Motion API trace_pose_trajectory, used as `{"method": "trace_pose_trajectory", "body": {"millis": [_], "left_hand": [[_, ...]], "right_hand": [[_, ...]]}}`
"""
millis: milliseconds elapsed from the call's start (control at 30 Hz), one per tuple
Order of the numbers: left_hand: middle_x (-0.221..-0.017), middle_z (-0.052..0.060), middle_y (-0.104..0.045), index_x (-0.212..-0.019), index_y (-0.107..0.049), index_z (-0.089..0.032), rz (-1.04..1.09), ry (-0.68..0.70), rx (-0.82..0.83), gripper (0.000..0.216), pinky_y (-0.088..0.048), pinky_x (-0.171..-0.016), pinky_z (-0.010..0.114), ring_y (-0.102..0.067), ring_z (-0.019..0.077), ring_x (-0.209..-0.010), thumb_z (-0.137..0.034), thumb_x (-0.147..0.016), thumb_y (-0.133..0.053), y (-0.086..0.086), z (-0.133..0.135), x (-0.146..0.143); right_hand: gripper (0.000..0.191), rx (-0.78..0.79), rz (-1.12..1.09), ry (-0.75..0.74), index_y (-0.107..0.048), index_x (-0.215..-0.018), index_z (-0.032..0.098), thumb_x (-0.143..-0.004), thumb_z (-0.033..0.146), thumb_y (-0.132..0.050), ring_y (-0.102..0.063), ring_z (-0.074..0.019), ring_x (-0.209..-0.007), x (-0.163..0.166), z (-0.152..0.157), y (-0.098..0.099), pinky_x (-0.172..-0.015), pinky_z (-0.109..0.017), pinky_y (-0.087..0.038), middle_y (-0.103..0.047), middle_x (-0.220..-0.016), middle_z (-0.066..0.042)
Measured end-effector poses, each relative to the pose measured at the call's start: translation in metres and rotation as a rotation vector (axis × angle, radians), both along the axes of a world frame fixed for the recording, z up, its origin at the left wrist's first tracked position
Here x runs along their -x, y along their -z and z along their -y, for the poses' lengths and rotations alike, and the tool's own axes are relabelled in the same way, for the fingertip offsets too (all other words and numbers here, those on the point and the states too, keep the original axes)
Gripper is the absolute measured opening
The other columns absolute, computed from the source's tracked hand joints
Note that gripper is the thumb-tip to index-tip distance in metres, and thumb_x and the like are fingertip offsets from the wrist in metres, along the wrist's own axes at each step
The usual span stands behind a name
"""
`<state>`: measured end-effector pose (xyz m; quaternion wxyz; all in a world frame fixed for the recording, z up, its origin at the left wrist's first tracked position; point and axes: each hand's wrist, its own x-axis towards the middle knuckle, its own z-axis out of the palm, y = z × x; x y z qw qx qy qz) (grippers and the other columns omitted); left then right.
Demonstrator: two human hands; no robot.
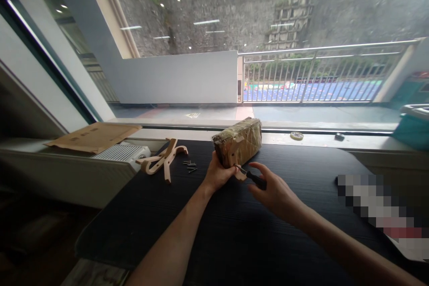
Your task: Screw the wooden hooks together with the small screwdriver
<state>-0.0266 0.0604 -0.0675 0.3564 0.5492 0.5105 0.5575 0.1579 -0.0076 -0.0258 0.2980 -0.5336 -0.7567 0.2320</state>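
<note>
My left hand [217, 173] grips the near end of a tape-wrapped brown block [238, 141] that lies on the black table [234, 232]. A light wooden piece [237, 161] stands against the block's near face. My right hand [273, 190] holds a small black-handled screwdriver [253, 177], with its tip pointing at that wooden piece. Left of the block lie curved wooden parts [162, 161] and several dark screws [190, 166].
A cardboard sheet [94, 136] rests on a white radiator [122, 152] at the left. A tape roll [296, 135] and a small dark object [339, 136] sit on the window sill. A teal container [414, 127] stands far right. A blurred-out patch [382, 210] covers the table's right end.
</note>
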Motion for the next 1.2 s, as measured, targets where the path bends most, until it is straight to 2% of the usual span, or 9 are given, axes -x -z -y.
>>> {"method": "trace_pose_trajectory", "body": {"millis": [167,233,333,433,633,733,867,1033,1200], "left_hand": [[-0.091,0.003,-0.066,-0.101,-0.045,-0.018,0.019,0.009,0.038,0.062,-0.053,-0.072,0.032,-0.066,0.0210,-0.083,-0.021,-0.051,-0.082,-0.006,0.001,-0.001],[-0.090,0.003,-0.066,-0.101,-0.044,-0.018,0.037,0.023,0.041,0.063,-0.053,-0.073,0.033,-0.066,0.0210,-0.084,-0.020,-0.051,-0.082,-0.008,0.001,-0.001],[-0.088,0.003,-0.066,-0.101,-0.044,-0.018,0.036,0.026,0.042,0.061,-0.053,-0.076,0.035,-0.066,0.0217,-0.084,-0.021,-0.052,-0.082,-0.007,0.000,0.000],[-0.087,0.003,-0.067,-0.102,-0.045,-0.017,0.024,0.014,0.046,0.060,-0.053,-0.077,0.037,-0.067,0.0222,-0.084,-0.022,-0.054,-0.081,-0.005,-0.002,0.003],[-0.087,0.003,-0.067,-0.101,-0.051,-0.018,0.017,-0.019,0.014,0.059,-0.052,-0.075,0.033,-0.066,0.0228,-0.085,-0.021,-0.051,-0.082,0.000,-0.003,0.004],[-0.088,0.004,-0.067,-0.100,-0.051,-0.019,-0.005,-0.052,0.006,0.060,-0.052,-0.075,0.033,-0.066,0.0233,-0.085,-0.022,-0.050,-0.082,0.001,-0.002,0.002],[-0.090,0.004,-0.067,-0.101,-0.049,-0.018,-0.070,-0.084,0.026,0.061,-0.051,-0.075,0.035,-0.066,0.0243,-0.087,-0.025,-0.050,-0.082,-0.004,0.001,0.000],[-0.089,0.004,-0.067,-0.098,-0.049,-0.017,-0.029,-0.079,0.064,0.059,-0.051,-0.075,0.035,-0.066,0.0234,-0.086,-0.025,-0.050,-0.083,-0.016,0.006,-0.003],[-0.086,0.003,-0.068,-0.097,-0.049,-0.017,0.010,-0.062,0.063,0.056,-0.052,-0.074,0.035,-0.067,0.0229,-0.083,-0.021,-0.051,-0.082,-0.016,0.005,-0.001]], "right_hand": [[0.042,-0.564,0.582,-0.164,-0.055,-0.123,0.022,-0.086,0.008,-0.043,-0.056,-0.0156,-0.061,-0.007,0.008,-0.012,-0.050,-0.028,-0.030,-0.062,-0.079,-0.003],[0.043,-0.690,0.692,-0.212,-0.055,-0.124,0.020,-0.085,0.005,-0.045,-0.054,-0.0155,-0.059,-0.007,0.004,-0.015,-0.049,-0.028,-0.028,-0.060,-0.076,-0.002],[0.040,-0.739,0.723,-0.251,-0.057,-0.121,0.019,-0.085,0.006,-0.046,-0.054,-0.0156,-0.058,-0.007,-0.006,-0.017,-0.049,-0.029,-0.028,-0.060,-0.072,-0.002],[0.034,-0.637,0.568,-0.229,-0.061,-0.117,0.021,-0.088,0.012,-0.044,-0.057,-0.0153,-0.058,-0.006,-0.014,-0.014,-0.051,-0.027,-0.032,-0.064,-0.071,-0.002],[0.031,-0.061,-0.259,0.030,-0.068,-0.103,0.015,-0.084,0.035,-0.051,-0.062,-0.0158,-0.069,0.006,-0.017,-0.002,-0.061,-0.026,-0.043,-0.071,-0.082,-0.005],[0.037,0.121,-0.422,0.099,-0.068,-0.099,0.013,-0.083,0.041,-0.050,-0.060,-0.0154,-0.064,0.008,-0.016,-0.003,-0.054,-0.025,-0.041,-0.069,-0.077,-0.005],[0.039,0.011,-0.105,0.034,-0.061,-0.114,0.018,-0.081,0.037,-0.052,-0.058,-0.0148,-0.062,0.001,-0.009,-0.013,-0.055,-0.025,-0.039,-0.067,-0.074,-0.002],[0.044,-0.456,0.574,-0.175,-0.052,-0.127,0.025,-0.085,0.012,-0.045,-0.057,-0.0136,-0.062,-0.005,0.002,-0.027,-0.051,-0.025,-0.031,-0.064,-0.079,-0.002],[0.041,-0.745,0.799,-0.309,-0.054,-0.123,0.018,-0.086,0.006,-0.043,-0.053,-0.0136,-0.060,-0.007,-0.008,-0.034,-0.049,-0.026,-0.030,-0.060,-0.072,-0.003]]}}
